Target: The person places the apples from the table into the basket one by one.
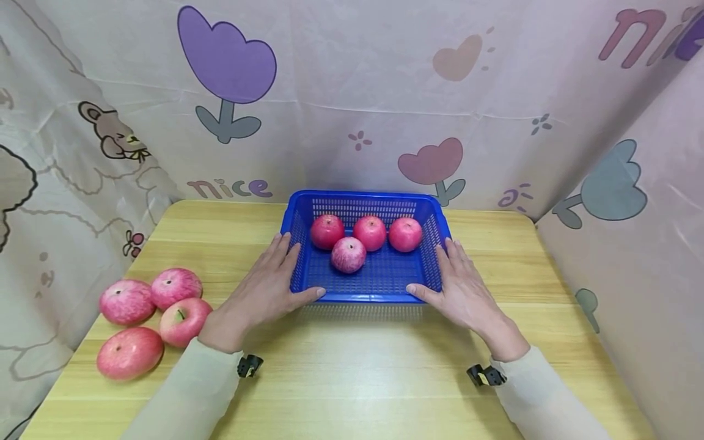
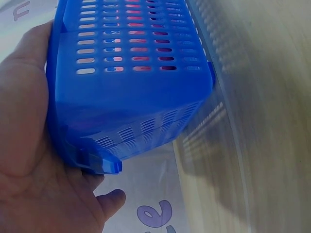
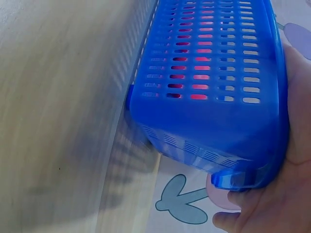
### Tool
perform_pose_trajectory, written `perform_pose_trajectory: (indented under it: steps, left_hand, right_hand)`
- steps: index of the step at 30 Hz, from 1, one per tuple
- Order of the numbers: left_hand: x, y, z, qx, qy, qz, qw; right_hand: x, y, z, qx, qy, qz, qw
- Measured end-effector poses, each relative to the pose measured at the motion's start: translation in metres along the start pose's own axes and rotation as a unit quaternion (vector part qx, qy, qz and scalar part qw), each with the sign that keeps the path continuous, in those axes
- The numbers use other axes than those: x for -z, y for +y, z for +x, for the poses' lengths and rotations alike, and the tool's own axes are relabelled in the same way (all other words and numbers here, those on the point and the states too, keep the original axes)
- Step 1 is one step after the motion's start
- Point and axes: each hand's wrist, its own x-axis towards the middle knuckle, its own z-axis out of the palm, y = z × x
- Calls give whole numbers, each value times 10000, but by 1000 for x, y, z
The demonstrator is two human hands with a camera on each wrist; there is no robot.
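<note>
A blue plastic basket (image 1: 370,299) with slotted walls stands at the back of the table, several red apples (image 1: 370,233) inside it. At its left side my left hand (image 1: 269,284) holds the rim, thumb along the front edge. My right hand (image 1: 462,290) holds the opposite side in the same manner. The left wrist view shows the palm of the left hand (image 2: 29,145) against the rim, with fingertips (image 2: 112,201) bent beyond the corner. From the right wrist, the right hand (image 3: 286,189) likewise borders the basket (image 3: 209,121); apples show red through the slots.
Several more apples (image 1: 186,322) lie grouped on the left part of the wooden table (image 1: 357,373), beside my left forearm. A printed cloth (image 1: 341,73) hangs close behind the basket and along both sides of the table.
</note>
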Motion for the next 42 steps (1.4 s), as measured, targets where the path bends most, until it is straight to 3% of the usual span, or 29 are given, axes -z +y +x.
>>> perform_pose_trajectory:
  steps: [20, 26, 33, 37, 42]
  left_hand:
    - [10, -2, -7, 60, -55, -12, 10000]
    - [25, -11, -20, 191, -60, -109, 9997]
    - [53, -25, -43, 467, -104, 119, 9988]
    - [65, -33, -57, 550, 57, 321, 9980]
    - [74, -48, -73, 600, 538, 368, 9961]
  right_hand:
    - [0, 0, -1, 135, 24, -257, 9996]
    - [1, 1, 0, 191, 3, -328, 9993]
    - [1, 1, 0, 162, -6, -261, 9995]
    - [0, 1, -1, 135, -3, -236, 9996]
    - [0, 1, -1, 123, -4, -198, 9997]
